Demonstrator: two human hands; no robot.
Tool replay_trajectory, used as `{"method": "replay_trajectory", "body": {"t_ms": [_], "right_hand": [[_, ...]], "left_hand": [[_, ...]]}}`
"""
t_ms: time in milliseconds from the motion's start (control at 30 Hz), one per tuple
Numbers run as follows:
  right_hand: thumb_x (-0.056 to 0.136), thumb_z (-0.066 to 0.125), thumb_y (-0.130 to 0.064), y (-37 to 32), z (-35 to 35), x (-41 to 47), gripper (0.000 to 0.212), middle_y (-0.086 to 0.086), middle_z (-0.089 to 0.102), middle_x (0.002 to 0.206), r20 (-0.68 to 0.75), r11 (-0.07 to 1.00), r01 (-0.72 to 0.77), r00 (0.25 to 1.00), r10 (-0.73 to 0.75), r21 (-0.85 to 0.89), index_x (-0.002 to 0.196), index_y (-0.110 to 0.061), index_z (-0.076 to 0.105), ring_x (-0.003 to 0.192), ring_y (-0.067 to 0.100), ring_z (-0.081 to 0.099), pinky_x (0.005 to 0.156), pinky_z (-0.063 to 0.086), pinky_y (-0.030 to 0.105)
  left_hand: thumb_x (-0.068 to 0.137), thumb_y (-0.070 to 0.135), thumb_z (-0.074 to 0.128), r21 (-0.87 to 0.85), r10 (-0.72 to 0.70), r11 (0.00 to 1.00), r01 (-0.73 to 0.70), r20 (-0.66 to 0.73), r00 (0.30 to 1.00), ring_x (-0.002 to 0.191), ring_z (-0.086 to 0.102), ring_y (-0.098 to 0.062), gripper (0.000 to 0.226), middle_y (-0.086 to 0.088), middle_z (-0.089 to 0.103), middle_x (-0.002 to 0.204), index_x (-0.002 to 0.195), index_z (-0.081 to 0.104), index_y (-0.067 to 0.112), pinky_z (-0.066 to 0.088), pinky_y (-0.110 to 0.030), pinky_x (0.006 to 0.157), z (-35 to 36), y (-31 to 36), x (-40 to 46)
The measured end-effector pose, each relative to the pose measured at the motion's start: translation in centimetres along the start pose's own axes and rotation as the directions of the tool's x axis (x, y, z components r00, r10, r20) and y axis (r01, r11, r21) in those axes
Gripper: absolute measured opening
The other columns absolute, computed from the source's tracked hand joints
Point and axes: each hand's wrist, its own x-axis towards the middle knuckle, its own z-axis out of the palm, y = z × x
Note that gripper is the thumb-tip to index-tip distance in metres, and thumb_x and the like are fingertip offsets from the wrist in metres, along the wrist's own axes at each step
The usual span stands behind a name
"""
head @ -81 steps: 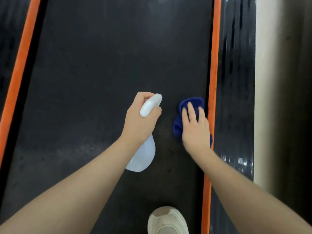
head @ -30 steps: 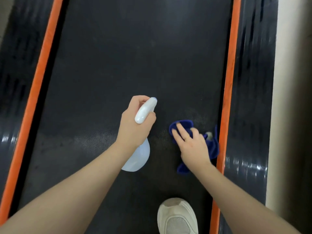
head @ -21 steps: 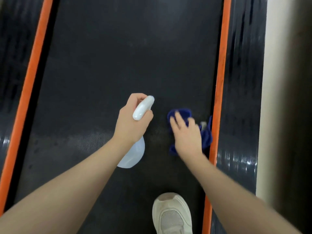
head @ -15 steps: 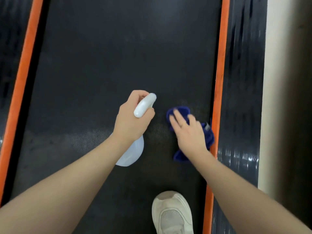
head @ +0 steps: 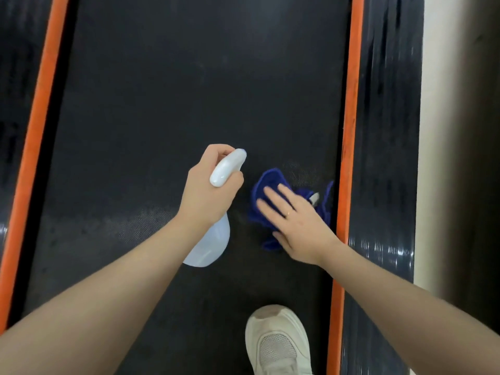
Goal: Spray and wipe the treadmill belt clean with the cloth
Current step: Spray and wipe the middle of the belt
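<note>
Left hand (head: 208, 193) still gripping the pale spray bottle (head: 213, 239) above the black treadmill belt (head: 176, 90), blue cloth (head: 263, 185) more spread and nearer the right orange strip (head: 349, 131) than before, right hand (head: 297, 226) flat on it, fingers straight, white shoe (head: 278, 345) below.

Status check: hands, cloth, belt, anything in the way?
Left hand grips spray bottle. Right hand flat, pressing blue cloth on belt by the right orange edge strip. White shoe on belt, nearer than the cloth.
</note>
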Motion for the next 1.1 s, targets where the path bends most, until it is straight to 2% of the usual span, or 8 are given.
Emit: {"method": "replay_trajectory", "body": {"t_ms": [133, 200, 300, 533, 667, 800, 900, 1100], "right_hand": [[0.078, 0.060, -0.014, 3.6, -0.1, 1.7, 0.052, 0.020, 0.051, 0.134, 0.050, 0.964, 0.228, 0.973, -0.223, -0.134, 0.130, -0.015, 0.055, 0.120, 0.043, 0.050, 0.087, 0.050, 0.048], [0.082, 0.052, -0.013, 5.1, -0.4, 4.9, 0.045, 0.025, 0.056, 0.126, -0.093, 0.988, -0.043, 0.995, 0.029, -0.147, 0.126, -0.009, 0.056, 0.115, 0.048, 0.051, 0.089, 0.048, 0.054], [0.082, 0.056, -0.010, 3.0, -1.0, 6.9, 0.039, 0.027, 0.056, 0.124, -0.243, 0.888, -0.454, 0.871, 0.428, -0.065, 0.120, 0.001, 0.060, 0.122, 0.047, 0.044, 0.099, 0.038, 0.054], [0.086, 0.052, -0.025, -0.1, 0.7, 2.2, 0.046, 0.027, 0.056, 0.123, -0.115, 0.943, -0.323, 0.943, 0.314, -0.076, 0.123, 0.003, 0.057, 0.121, 0.044, 0.048, 0.099, 0.041, 0.050], [0.084, 0.064, -0.017, 5.4, -0.7, 8.1, 0.050, 0.026, 0.052, 0.129, -0.209, 0.784, -0.581, 0.813, 0.544, -0.219, 0.127, 0.007, 0.051, 0.126, 0.041, 0.044, 0.109, 0.034, 0.047], [0.075, 0.073, -0.004, 2.3, -0.3, 3.5, 0.058, 0.026, 0.046, 0.137, -0.146, 0.725, -0.680, 0.733, 0.665, -0.111, 0.128, 0.006, 0.051, 0.130, 0.042, 0.039, 0.105, 0.036, 0.047], [0.082, 0.061, -0.008, -0.4, 0.4, -0.6, 0.063, 0.031, 0.036, 0.141, 0.031, 0.774, -0.590, 0.790, 0.612, -0.230, 0.136, 0.010, 0.035, 0.134, 0.047, 0.028, 0.114, 0.021, 0.051], [0.094, 0.036, -0.011, 4.5, -1.1, 4.8, 0.060, 0.026, 0.013, 0.153, -0.017, 0.717, -0.592, 0.775, 0.631, -0.368, 0.147, 0.004, 0.011, 0.141, 0.044, 0.007, 0.117, 0.008, 0.050]], "left_hand": [[0.086, 0.006, 0.058, 0.004, 0.013, 1.000, -0.013, 0.026, 1.000, 0.085, 0.058, -0.009, 0.022, 0.007, 0.064, 0.095, 0.106, 0.057, 0.016, 0.044, -0.016, 0.067, 0.0, 0.2, -0.1], [0.086, 0.006, 0.058, 0.006, 0.018, 1.000, -0.018, 0.021, 1.000, 0.084, 0.058, -0.009, 0.023, 0.007, 0.064, 0.095, 0.107, 0.058, 0.016, 0.045, -0.020, 0.069, 0.1, 0.1, 0.1], [0.087, 0.007, 0.059, 0.013, 0.022, 1.000, -0.023, 0.030, 0.999, 0.084, 0.058, -0.008, 0.022, 0.007, 0.064, 0.095, 0.107, 0.057, 0.017, 0.046, -0.021, 0.070, 0.2, 0.0, 0.2], [0.086, 0.007, 0.059, 0.031, 0.000, 1.000, -0.001, 0.043, 0.999, 0.085, 0.058, -0.006, 0.024, 0.009, 0.064, 0.095, 0.108, 0.058, 0.018, 0.044, -0.015, 0.066, 0.5, 0.1, 0.4], [0.087, 0.008, 0.059, 0.049, 0.014, 0.999, -0.016, 0.037, 0.999, 0.085, 0.058, -0.006, 0.022, 0.008, 0.064, 0.096, 0.107, 0.059, 0.018, 0.046, -0.019, 0.069, 1.0, -0.2, 0.7], [0.087, 0.008, 0.060, 0.050, -0.004, 0.999, 0.000, 0.067, 0.998, 0.083, 0.058, -0.005, 0.023, 0.009, 0.063, 0.093, 0.106, 0.057, 0.020, 0.044, -0.012, 0.063, 0.7, 0.4, 0.3], [0.088, 0.011, 0.059, 0.093, -0.022, 0.996, 0.014, 0.083, 0.996, 0.082, 0.058, -0.006, 0.025, 0.013, 0.062, 0.093, 0.109, 0.056, 0.024, 0.045, -0.014, 0.063, 0.9, 0.4, 0.5], [0.088, 0.014, 0.058, 0.173, -0.063, 0.984, 0.044, 0.104, 0.993, 0.087, 0.059, -0.010, 0.023, 0.012, 0.063, 0.094, 0.109, 0.057, 0.025, 0.048, -0.029, 0.071, 2.2, 0.2, 1.5]]}}
